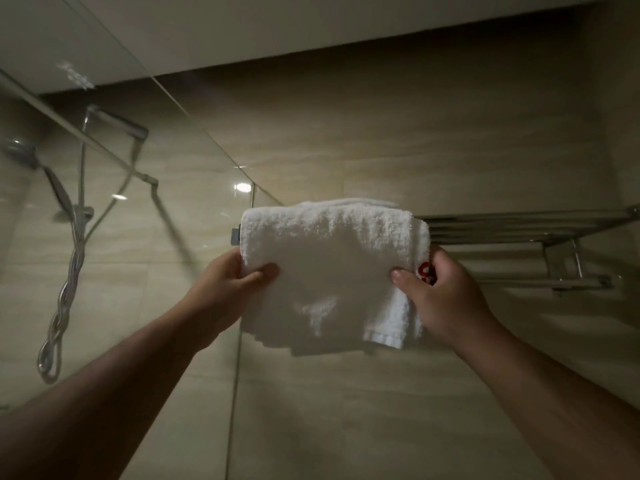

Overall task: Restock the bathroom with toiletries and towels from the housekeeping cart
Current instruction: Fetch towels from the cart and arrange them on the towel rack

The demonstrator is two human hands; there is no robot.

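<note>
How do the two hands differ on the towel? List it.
The left hand pinches the towel by its left edge, the right hand by its right edge. The left hand's thumb lies on plain white cloth; the right hand's beside a red mark. Both thumbs face front.

1 head view, tilted upward, seemingly close to wall rack (519, 228).

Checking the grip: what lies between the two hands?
In the head view, the folded white towel spans the gap, its sides gripped by the left hand and the right hand.
</note>
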